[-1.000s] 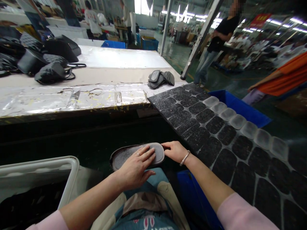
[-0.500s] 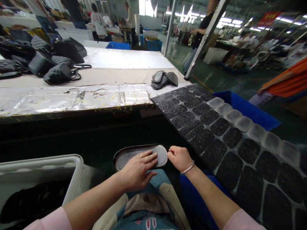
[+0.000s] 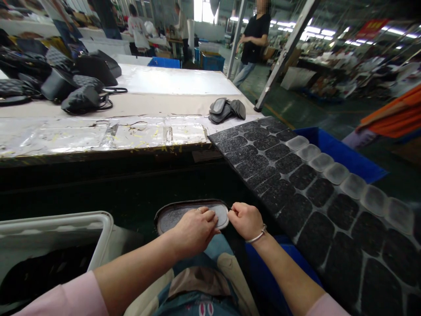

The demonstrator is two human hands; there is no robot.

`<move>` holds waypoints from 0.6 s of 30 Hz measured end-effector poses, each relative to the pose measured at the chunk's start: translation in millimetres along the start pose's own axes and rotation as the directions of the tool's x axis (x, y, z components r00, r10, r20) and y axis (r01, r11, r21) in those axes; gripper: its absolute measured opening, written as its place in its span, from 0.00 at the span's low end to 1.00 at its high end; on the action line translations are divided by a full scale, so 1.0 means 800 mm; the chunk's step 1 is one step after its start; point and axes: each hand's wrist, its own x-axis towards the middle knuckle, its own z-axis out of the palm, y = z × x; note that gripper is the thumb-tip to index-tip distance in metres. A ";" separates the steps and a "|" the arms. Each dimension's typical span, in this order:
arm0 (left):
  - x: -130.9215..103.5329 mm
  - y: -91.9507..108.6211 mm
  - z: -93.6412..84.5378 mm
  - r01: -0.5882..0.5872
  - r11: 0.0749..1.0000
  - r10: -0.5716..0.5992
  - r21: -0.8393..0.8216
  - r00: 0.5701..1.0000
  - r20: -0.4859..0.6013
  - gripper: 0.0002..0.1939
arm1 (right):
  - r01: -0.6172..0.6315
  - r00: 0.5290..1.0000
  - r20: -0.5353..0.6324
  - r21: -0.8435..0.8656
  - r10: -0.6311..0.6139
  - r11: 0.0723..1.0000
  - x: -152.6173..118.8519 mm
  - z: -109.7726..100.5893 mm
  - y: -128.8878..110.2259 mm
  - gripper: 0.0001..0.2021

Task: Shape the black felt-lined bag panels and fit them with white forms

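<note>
Factory floor: long worktable, piled black handbags, blue crates.

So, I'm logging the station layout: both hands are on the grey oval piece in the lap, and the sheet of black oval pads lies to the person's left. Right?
Not quite. The head view shows the sheet of black oval pads on the person's right, not left. The rest holds: left hand and right hand are on the grey oval piece in the lap.
</note>
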 end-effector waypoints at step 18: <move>0.022 -0.024 -0.002 0.056 0.997 -0.055 0.062 0.998 -0.017 0.10 | -0.057 0.998 0.005 0.145 0.057 0.988 -0.007 0.002 0.004 0.09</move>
